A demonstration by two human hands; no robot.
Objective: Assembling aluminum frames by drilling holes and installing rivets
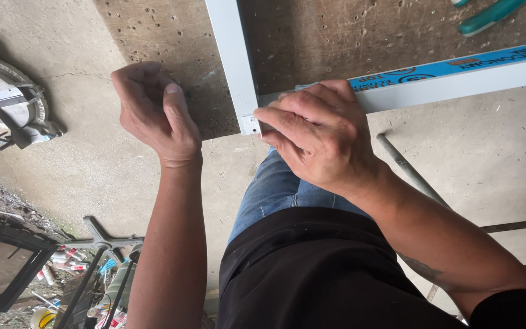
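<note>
Smooth grey metal frame (234, 67) corner under right hand (321, 137), on pitted board (171, 42).

left hand (153, 113) fisted, right hand (318, 137) pressing, seemingly.

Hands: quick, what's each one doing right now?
Left hand: closed in a loose fist, holding nothing visible.
Right hand: fingers pressed on the frame corner.

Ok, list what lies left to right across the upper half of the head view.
Circular saw → left hand → upright white frame bar → right hand on the frame corner → blue-taped frame bar → green-handled tool.
</note>
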